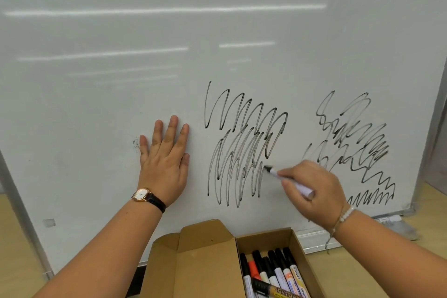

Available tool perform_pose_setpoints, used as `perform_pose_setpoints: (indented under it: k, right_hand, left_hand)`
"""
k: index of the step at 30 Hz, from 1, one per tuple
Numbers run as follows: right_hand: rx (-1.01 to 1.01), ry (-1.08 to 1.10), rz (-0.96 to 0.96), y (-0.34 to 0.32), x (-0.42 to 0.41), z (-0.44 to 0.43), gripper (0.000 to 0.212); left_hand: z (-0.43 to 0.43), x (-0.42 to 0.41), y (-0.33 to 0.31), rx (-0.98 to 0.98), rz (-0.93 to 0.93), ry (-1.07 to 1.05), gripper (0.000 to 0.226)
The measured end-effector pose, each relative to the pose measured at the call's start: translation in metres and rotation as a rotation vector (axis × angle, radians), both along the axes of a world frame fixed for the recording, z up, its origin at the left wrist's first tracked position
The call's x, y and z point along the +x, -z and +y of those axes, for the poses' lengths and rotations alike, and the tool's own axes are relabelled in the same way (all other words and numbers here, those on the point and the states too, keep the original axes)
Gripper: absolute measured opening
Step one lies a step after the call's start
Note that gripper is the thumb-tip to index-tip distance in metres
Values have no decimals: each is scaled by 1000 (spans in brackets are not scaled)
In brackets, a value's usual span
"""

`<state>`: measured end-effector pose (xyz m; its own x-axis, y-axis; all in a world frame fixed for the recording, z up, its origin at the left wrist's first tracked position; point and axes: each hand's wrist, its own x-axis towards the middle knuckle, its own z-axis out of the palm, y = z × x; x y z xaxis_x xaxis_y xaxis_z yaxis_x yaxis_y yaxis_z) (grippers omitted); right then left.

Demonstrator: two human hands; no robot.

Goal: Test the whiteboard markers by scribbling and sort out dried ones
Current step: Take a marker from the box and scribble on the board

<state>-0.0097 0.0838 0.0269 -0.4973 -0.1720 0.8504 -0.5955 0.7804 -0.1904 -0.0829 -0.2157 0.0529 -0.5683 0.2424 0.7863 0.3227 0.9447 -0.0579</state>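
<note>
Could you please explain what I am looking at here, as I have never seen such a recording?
There is no machine here: a person wears a camera on the head, looking forward and down at their two bare hands. The left hand, with a watch on its wrist, lies flat on the whiteboard. The right hand holds an uncapped marker, its black tip against the board beside black scribbles. Below, an open cardboard box holds more markers, mostly black-capped, one orange-red.

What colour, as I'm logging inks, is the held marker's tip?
Black; the marker tip shows best in the head view.
</note>
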Motion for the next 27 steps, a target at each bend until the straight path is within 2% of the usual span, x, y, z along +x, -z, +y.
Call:
perform_pose_setpoints:
  k: [2, 3, 6, 8, 12, 13, 14, 18, 19, 22, 24, 27]
  right_hand:
    - [-103, 7, 39, -6, -2, 5, 29]
    - [-85, -4, 19, -3, 0, 6, 29]
    - [189, -26, -74, 19, 7, 4, 26]
    - [223, -27, -70, 21, 7, 8, 26]
    - [-223, 34, -2, -5, 0, 19, 30]
    - [-271, 35, 4, -7, -1, 21, 30]
    - [-250, 23, -15, -6, 1, 20, 29]
    - [111, -5, -103, 16, 8, 19, 26]
    - [117, 4, -90, 15, 7, 22, 27]
    - [-97, 71, -18, -6, 3, 28, 32]
    - [-164, 95, 15, -12, 2, 31, 33]
    - [31, 62, -113, 8, 8, 27, 32]
  left_hand:
    - [0, 0, 1, 4, 2, 0, 59]
    - [0, 0, 1, 5, 2, -1, 59]
    - [0, 0, 2, 5, 6, -10, 60]
    - [0, -1, 1, 3, 6, -10, 60]
    - [0, -1, 2, 3, -2, -3, 60]
    - [0, -1, 2, 6, -8, -3, 60]
    - [0, -1, 3, 9, -15, -6, 60]
    - [-1, -1, 3, 11, -38, 1, 61]
    - [-2, -1, 3, 11, -44, 5, 60]
    - [-2, 0, 3, 14, -55, 8, 61]
    - [-1, 0, 4, 19, -64, 6, 61]
    - [-1, 0, 3, 32, -91, 23, 62]
